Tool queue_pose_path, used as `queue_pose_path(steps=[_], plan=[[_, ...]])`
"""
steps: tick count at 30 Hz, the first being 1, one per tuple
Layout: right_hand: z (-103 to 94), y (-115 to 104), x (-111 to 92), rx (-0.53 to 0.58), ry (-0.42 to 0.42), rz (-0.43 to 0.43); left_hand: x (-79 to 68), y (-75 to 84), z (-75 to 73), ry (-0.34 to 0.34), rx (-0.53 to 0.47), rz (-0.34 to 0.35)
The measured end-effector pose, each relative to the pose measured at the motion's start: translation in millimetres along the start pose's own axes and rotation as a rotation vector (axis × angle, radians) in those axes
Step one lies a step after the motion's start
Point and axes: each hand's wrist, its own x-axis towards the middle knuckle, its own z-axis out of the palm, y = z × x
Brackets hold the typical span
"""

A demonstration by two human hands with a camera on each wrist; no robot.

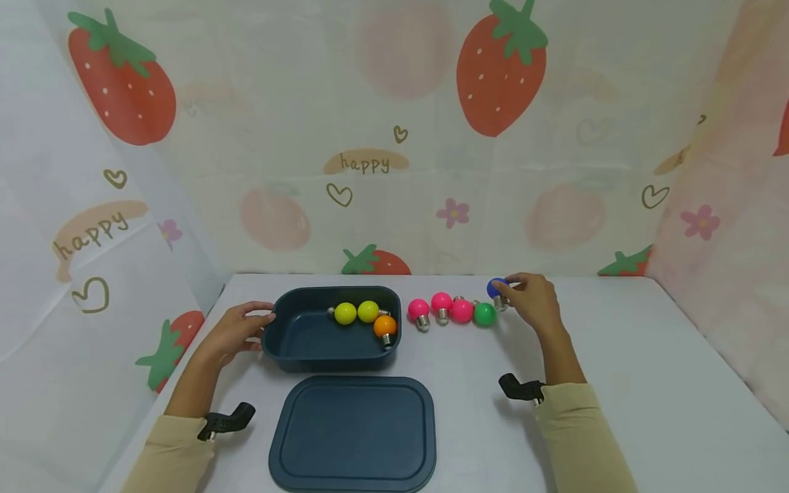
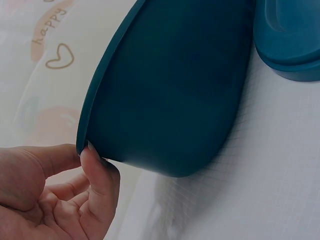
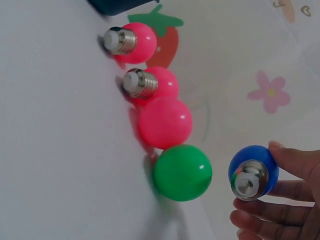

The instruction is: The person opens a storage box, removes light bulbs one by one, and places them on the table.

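My right hand [image 1: 531, 299] pinches a blue light bulb [image 1: 496, 287] by its round part, the metal screw base pointing down. Just left of it stands a green bulb [image 3: 183, 173], at the end of a row with several pink bulbs [image 3: 165, 123]. At the left end of a dark blue box [image 1: 333, 361], my left hand [image 2: 70, 192] pinches the rim between thumb and finger. Inside the box lie two yellow bulbs [image 1: 345, 313] and an orange bulb [image 1: 385, 325], gathered toward its right side.
A dark blue lid [image 1: 353, 435] lies flat on the white table [image 1: 616, 342] in front of the box. Behind the table hangs a cloth backdrop [image 1: 382, 103] printed with strawberries, and more cloth closes in both sides.
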Motion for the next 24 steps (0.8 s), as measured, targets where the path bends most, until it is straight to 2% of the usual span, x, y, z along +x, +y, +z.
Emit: queue_pose_path(steps=[12,24], plan=[[6.7,10.7,2.3,-0.025,-0.018,0.071,-0.7,0.2,0.0,-0.001,0.004,-0.002],[16.1,23.4,4.8,-0.023,-0.038,0.107,-0.2,0.0,-0.3,-0.005,0.012,0.002]])
